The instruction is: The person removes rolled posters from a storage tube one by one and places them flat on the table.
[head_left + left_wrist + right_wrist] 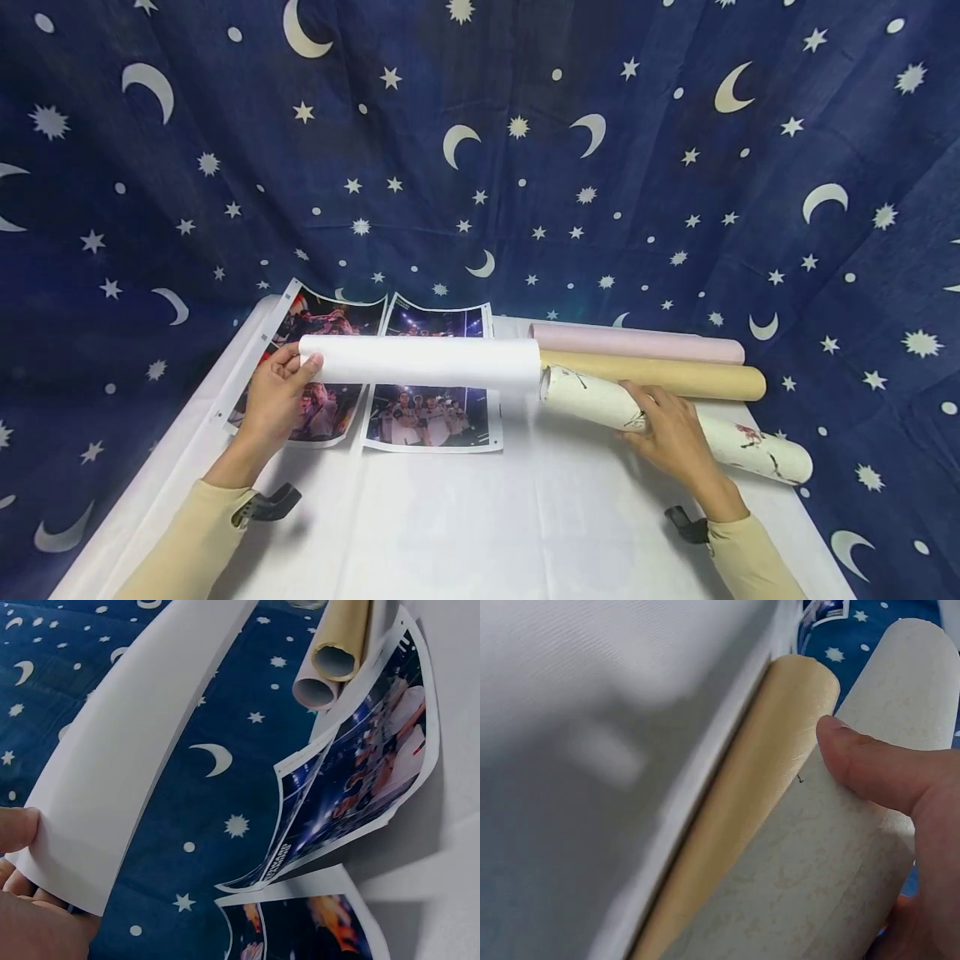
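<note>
My left hand (pixel 272 396) pinches the left end of a white paper roll (pixel 423 361), thumb in front and fingers behind. In the left wrist view this white paper (pixel 127 750) shows as a long curved sheet with its near edge between thumb and fingers. My right hand (pixel 667 433) grips a cream wallpaper roll (pixel 757 450) printed with dark twigs and red blossoms. The roll slants down to the right, its left end close to the white roll's right end. In the right wrist view the thumb lies along the cream roll (pixel 795 847).
Two glossy photo posters (pixel 435 421) with curling edges lie at the table's left, partly covered by the white roll. A yellow roll (pixel 675 375) and a pink roll (pixel 637 342) lie at the back right. A dark blue moon-and-star cloth (pixel 420 217) hangs behind the white table (pixel 450 525).
</note>
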`<state>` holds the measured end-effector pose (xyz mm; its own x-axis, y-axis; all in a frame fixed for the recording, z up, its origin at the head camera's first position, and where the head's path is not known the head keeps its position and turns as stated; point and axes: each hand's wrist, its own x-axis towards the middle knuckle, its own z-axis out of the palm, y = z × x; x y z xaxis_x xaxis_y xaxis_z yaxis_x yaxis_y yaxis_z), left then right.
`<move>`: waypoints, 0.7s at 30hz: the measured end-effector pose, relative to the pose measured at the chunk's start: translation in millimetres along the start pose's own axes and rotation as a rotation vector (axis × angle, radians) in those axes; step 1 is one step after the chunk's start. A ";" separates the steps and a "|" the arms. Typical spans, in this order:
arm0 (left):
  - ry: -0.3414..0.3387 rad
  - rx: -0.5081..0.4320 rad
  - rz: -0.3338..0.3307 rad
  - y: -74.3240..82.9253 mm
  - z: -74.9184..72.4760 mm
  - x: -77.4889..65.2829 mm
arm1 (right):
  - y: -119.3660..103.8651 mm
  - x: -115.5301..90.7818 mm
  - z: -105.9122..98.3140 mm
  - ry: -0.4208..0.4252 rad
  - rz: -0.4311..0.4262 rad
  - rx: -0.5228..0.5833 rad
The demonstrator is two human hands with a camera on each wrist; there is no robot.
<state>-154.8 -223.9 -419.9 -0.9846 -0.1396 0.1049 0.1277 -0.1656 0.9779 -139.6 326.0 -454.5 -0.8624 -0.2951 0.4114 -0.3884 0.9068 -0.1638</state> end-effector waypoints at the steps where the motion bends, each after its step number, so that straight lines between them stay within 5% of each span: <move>1: 0.006 -0.020 0.007 1.1 -1.1 -0.1 | 1.5 -0.2 1.1 -0.011 0.002 0.000; 8: 0.067 -0.111 0.031 5.2 -4.9 -0.3 | 13.2 -1.0 13.9 -0.098 -0.013 -0.012; 21: 0.125 -0.113 0.001 2.8 -8.4 1.4 | 28.2 13.8 32.5 -0.149 -0.058 -0.086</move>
<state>-154.9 -232.8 -418.5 -0.9630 -0.2585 0.0758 0.1481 -0.2730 0.9505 -172.9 337.7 -482.6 -0.8805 -0.3832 0.2790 -0.4152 0.9075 -0.0638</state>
